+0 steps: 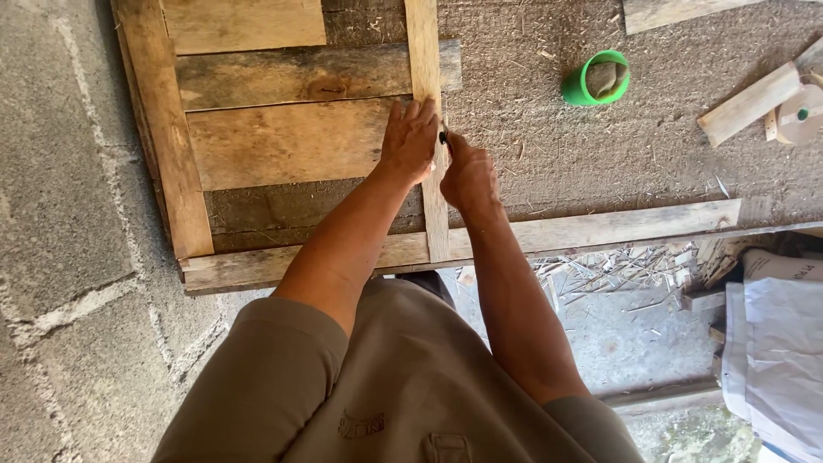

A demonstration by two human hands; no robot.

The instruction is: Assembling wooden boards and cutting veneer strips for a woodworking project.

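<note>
Presently both forearms extend forward and converge over a wooden panel of rough planks (283, 141) that lies on a gritty, sawdust-strewn bench surface (600, 154). The left hand (410, 141) lies palm-down, fingers together and flat, pressing on the edge of a narrow upright slat (424, 51) where it crosses the wide planks; it is released, grasping nothing, only bearing down. The right hand (467, 176) sits just beside it, on the right of the same slat, wrist bent and knuckles raised, fingers clenched around a small dark tool (443, 135) whose tip shows between the two hands against the slat; what kind of tool it is cannot be told. The slat runs down to a long horizontal board (600, 227) forming the near edge of the panel. Well apart, to the upper right, a green cup (596, 79) stands on the surface, and further right lie a loose wood offcut (747, 105) and a pale tape roll (801, 116). White sheets (776, 343) lie at lower right.
</note>
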